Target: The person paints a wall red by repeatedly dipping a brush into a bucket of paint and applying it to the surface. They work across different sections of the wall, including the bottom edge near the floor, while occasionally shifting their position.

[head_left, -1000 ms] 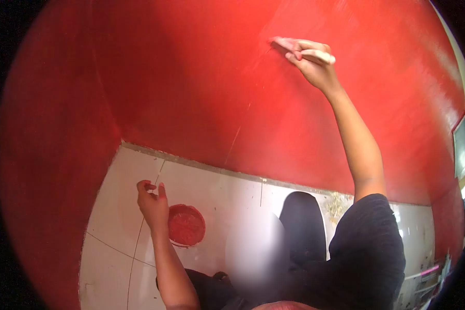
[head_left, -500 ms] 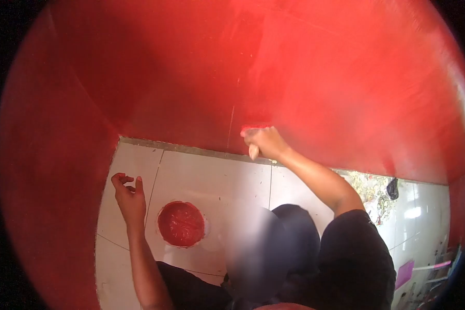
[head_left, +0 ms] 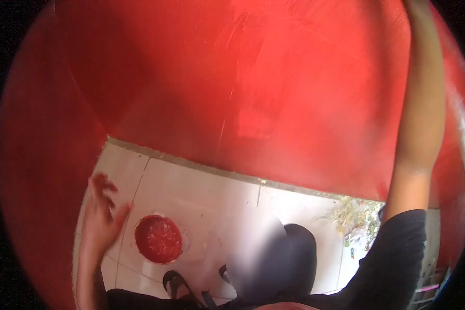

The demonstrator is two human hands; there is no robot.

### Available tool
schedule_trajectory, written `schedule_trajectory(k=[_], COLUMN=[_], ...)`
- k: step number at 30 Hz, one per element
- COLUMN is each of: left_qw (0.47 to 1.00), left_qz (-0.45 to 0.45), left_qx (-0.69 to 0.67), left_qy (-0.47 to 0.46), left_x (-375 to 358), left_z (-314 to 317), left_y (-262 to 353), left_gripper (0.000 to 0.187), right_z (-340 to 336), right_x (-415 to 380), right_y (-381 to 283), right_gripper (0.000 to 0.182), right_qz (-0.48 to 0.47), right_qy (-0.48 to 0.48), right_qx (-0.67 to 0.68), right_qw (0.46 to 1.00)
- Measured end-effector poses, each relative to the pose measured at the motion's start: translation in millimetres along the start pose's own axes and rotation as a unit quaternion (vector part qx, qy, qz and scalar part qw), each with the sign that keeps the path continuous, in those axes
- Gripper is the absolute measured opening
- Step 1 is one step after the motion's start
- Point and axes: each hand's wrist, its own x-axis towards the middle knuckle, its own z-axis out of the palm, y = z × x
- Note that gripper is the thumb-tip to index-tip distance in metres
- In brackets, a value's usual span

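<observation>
Left hand [head_left: 102, 225] is held empty, fingers loosely curled, just left of the red paint bucket [head_left: 158, 239] on the tile floor [head_left: 206, 196]; right hand's grip can't be told, the right arm [head_left: 421, 113] being cut off by the frame, far right. Bucket could be kicked over if the sandalled foot [head_left: 175, 282] just on its near side is shifted while the red wall [head_left: 294, 77] is watched.
</observation>
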Motion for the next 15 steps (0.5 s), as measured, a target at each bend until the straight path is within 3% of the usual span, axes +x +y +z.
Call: schedule_trajectory(k=[2, 3, 5, 6, 7, 8, 9, 11, 13, 14, 15], left_qw=[0.967, 0.965, 0.92, 0.907, 0.906, 0.914, 0.92, 0.926, 0.932, 0.922, 0.909], left_qz=[-0.088, -0.088, -0.049, -0.057, -0.05, -0.084, -0.118, -0.14, -0.166, -0.217, -0.268], left_qx=[-0.008, -0.016, -0.029, -0.008, -0.008, -0.027, -0.048, -0.052, -0.051, -0.056, -0.06], left_qy=[-0.239, -0.245, -0.387, -0.418, -0.421, -0.397, -0.37, -0.346, -0.318, -0.315, -0.313], left_x=[-18.1, -24.3, -24.6, -15.4, -11.7, -5.5, -0.8, -2.0, -13.1, -22.1, -31.0], left_z=[-25.5, -30.8, -36.0, -35.3, -29.0, -16.3, -4.0, 10.4, 20.6, 25.1, 29.0], left_y=[47.0, 56.5, 65.5, 63.7, 49.3, 22.8, -4.3, -55.9, -76.7, -82.7, -88.4], left_gripper=[0.09, 0.09, 0.092, 0.083, 0.083, 0.078, 0.074, 0.073, 0.072, 0.076, 0.08], right_z=[25.1, 43.8, 81.6, 105.8, 122.8, 138.5, 150.6, 159.4, 158.7, 153.8, 138.6], right_x=[-5.3, -37.5, -101.0, -124.3, -147.5, -172.8, -194.0, -227.8, -234.2, -226.9, -198.6], right_y=[-24.0, -41.7, -75.6, -96.6, -129.8, -152.9, -183.9, -210.9, -221.8, -205.1, -182.3], right_gripper=[0.016, 0.009, 0.009, 0.008, 0.011, 0.013, 0.009, 0.009, 0.009, 0.01, 0.004], right_qz=[0.066, 0.09, 0.136, 0.067, 0.077, 0.053, 0.086, 0.054, 0.223, 0.207, 0.268], right_qy=[-0.054, -0.063, -0.083, -0.086, -0.187, -0.199, -0.262, -0.264, -0.349, -0.332, -0.335], right_qx=[-0.193, -0.204, -0.228, -0.268, -0.336, -0.263, -0.201, -0.128, 0.056, 0.062, 0.159], right_qw=[0.978, 0.973, 0.96, 0.957, 0.92, 0.943, 0.94, 0.955, 0.909, 0.918, 0.889])
